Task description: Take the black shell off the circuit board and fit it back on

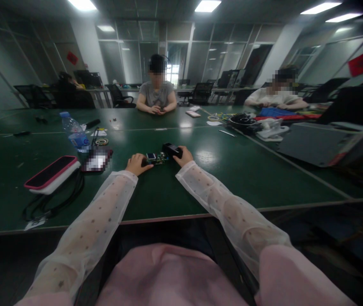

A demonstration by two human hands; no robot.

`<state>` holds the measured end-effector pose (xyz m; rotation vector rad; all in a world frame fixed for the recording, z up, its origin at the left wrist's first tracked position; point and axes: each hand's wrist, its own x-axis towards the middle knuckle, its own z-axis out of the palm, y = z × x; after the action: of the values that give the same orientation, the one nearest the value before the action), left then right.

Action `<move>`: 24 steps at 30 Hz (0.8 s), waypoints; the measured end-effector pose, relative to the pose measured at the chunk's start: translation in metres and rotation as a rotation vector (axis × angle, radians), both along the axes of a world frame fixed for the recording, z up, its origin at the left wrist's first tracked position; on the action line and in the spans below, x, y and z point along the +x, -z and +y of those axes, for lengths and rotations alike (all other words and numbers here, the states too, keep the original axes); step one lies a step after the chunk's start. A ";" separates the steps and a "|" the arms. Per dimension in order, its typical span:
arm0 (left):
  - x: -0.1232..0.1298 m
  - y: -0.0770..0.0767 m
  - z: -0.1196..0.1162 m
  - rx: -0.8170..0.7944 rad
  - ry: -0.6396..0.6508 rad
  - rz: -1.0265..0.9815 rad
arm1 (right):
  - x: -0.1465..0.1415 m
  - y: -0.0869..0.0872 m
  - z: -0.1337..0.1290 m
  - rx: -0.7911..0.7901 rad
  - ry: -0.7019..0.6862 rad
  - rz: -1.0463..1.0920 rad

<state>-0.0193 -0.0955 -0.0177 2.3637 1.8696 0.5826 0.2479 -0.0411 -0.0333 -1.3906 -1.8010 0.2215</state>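
A small green circuit board (pixel 162 159), crowded with tiny components, lies on the bench (pixel 229 182) between the hands, a dark square screen (pixel 151 156) at its left end. Against or just beside its right end is a hard, black, box-shaped device (pixel 170 148).

The bench top is smooth, dark green and glossy enough to mirror the ceiling lights. Bare green runs back to its pale near edge, and a wider stretch spreads rightward to a grey, straight-sided case (pixel 309 144). On the left, room narrows at a flat device (pixel 97 160), a clear plastic bottle (pixel 75 135) and a pink-rimmed white case (pixel 52 174) with looped black cord.

Both forearms reach forward and converge in sheer, star-dotted sleeves (pixel 96 216). The right grip (pixel 183 156) closes around the black device's right end. The left grip (pixel 138 165) curves, thumb stretched rightward, about a dark piece (pixel 144 162) beside the board; whether it clamps this cannot be told.
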 end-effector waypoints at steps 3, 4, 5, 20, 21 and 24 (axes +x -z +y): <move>-0.001 0.001 0.001 0.000 0.004 -0.001 | -0.002 -0.005 -0.006 0.016 0.041 0.049; -0.001 0.001 0.001 -0.002 0.010 -0.003 | -0.003 -0.007 -0.008 0.030 0.046 0.075; -0.001 0.001 0.002 -0.002 0.015 -0.007 | -0.004 -0.009 -0.010 0.047 0.044 0.102; -0.002 -0.002 0.004 -0.036 -0.032 -0.047 | -0.024 -0.026 -0.041 0.137 -0.052 0.138; -0.001 -0.002 0.003 -0.035 -0.034 -0.046 | -0.024 -0.026 -0.042 0.140 -0.054 0.130; -0.001 -0.002 0.003 -0.032 -0.028 -0.046 | -0.024 -0.026 -0.042 0.152 -0.051 0.107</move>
<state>-0.0203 -0.0929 -0.0154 2.2880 1.8816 0.5995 0.2240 -0.0832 -0.0073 -1.2056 -1.7293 0.1781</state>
